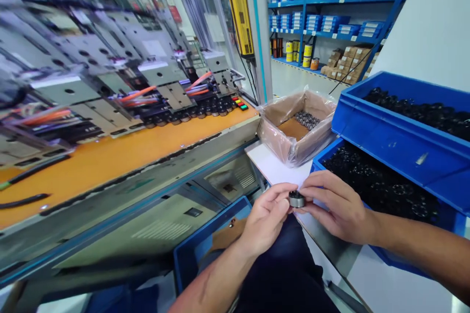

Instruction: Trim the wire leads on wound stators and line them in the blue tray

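Observation:
Between both hands is a small round part (296, 199), a silvery metal ring with a black piece at its top. My left hand (267, 215) pinches it from the left with thumb and fingers. From the right, my right hand (336, 203) closes its fingertips on the same part. The part is held above my lap, close to the edge of a white table (279, 164). Fingers cover its sides, so how the black piece sits in the ring cannot be made out fully.
A plastic-lined cardboard box (282, 144) holds small metal parts. Two stacked blue bins (396, 132) with black parts stand at the right. Left runs a machine bench (161, 144) with an orange top and a row of black round parts. A lower blue bin (179, 264) stands beneath.

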Motion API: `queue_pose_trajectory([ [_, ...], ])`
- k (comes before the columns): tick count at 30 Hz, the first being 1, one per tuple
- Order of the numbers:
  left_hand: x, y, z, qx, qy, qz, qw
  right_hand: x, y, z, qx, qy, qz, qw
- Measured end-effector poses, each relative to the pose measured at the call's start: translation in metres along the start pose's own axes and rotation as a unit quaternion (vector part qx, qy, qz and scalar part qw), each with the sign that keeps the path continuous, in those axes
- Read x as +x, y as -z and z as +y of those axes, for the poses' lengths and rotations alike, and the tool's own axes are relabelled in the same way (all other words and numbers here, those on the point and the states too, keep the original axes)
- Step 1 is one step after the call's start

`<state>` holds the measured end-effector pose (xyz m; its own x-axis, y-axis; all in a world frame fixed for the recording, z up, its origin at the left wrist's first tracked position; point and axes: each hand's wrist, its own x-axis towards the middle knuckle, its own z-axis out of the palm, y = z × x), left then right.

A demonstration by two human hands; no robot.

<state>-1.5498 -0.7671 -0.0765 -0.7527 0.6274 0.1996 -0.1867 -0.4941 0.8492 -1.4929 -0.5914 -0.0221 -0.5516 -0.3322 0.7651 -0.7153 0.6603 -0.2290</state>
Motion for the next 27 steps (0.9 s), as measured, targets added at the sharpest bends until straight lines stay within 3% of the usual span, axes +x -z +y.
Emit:
queue_pose_trajectory([
  [2, 0.000, 0.006, 0.003, 0.136, -0.096, -0.001, 0.986, -0.001, -0.001, 0.000, -0.007, -0.003, 0.004, 1.000],
  [6, 0.005, 0.013, 0.014, 0.349, -0.256, -0.016, 0.901, -0.006, -0.004, -0.001, -0.005, -0.019, 0.003, 1.000],
  [9, 0.006, 0.012, 0.018, 0.398, -0.300, -0.020, 0.867, -0.012, -0.009, -0.002, 0.012, -0.014, -0.005, 1.000],
  [13, 0.003, 0.008, 0.010, 0.414, -0.302, -0.017, 0.858, -0.012, -0.010, -0.002, 0.026, -0.019, -0.012, 0.999],
  [16, 0.013, 0.016, 0.016, 0.461, -0.306, -0.016, 0.832, -0.010, 0.000, 0.008, -0.043, -0.028, -0.056, 0.997],
  [18, 0.030, 0.037, 0.035, 0.549, -0.308, 0.035, 0.776, -0.015, 0.015, 0.025, -0.117, -0.030, -0.085, 0.989],
  [20, 0.054, 0.073, 0.065, 0.679, -0.246, 0.133, 0.678, -0.028, 0.035, 0.052, -0.181, -0.049, -0.103, 0.977],
  [22, 0.080, 0.113, 0.097, 0.713, -0.196, 0.187, 0.647, -0.051, 0.057, 0.085, -0.225, -0.106, -0.129, 0.960],
  [24, 0.105, 0.148, 0.122, 0.736, -0.148, 0.206, 0.628, -0.081, 0.074, 0.117, -0.244, -0.168, -0.185, 0.937],
  [27, 0.134, 0.181, 0.141, 0.761, -0.103, 0.211, 0.604, -0.123, 0.084, 0.148, -0.250, -0.225, -0.292, 0.895],
])
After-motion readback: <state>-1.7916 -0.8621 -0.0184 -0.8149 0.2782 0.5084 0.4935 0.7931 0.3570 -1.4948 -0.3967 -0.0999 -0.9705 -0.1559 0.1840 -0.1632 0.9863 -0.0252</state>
